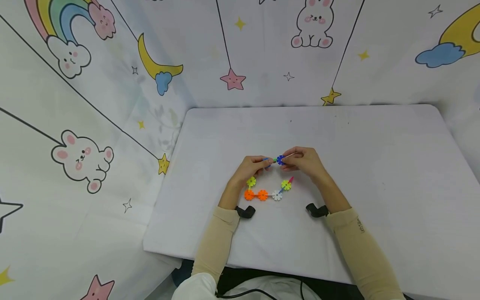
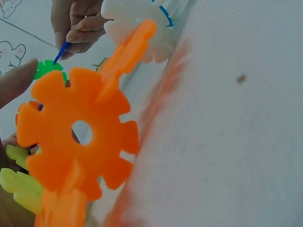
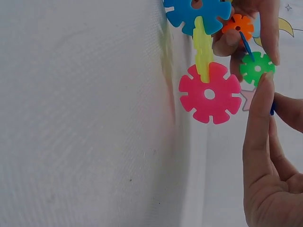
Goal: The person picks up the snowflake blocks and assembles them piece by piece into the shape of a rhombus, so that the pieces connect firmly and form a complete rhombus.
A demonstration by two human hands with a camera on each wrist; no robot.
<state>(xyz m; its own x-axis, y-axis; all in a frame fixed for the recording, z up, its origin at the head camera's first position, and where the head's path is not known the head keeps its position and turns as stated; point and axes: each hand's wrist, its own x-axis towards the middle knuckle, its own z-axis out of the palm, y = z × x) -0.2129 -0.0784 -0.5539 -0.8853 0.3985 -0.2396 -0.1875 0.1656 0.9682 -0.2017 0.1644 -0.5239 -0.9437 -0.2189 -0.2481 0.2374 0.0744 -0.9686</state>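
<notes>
My left hand (image 1: 248, 167) holds the upper left end of a chain of notched plastic discs, its fingers around an orange disc (image 3: 245, 22) and an edge-on blue disc (image 3: 246, 46). A green disc (image 3: 265, 62) sits joined to that blue one, between the hands. Pinched between thumb and fingers of my right hand (image 1: 304, 161) is a dark blue disc (image 1: 280, 160), right at the green disc's edge. Below the hands the chain curves through a yellow-green disc (image 1: 251, 181), orange discs (image 1: 263, 192), a white disc (image 1: 277, 198), another yellow-green disc (image 1: 286, 187) and a pink disc (image 3: 191, 92).
The chain lies on a white-covered table (image 1: 375, 166). Black wrist cameras (image 1: 246, 212) stick out beside both wrists, low over the cloth. Behind and to the left hangs a white curtain (image 1: 262, 54) printed with rabbits, stars and moons.
</notes>
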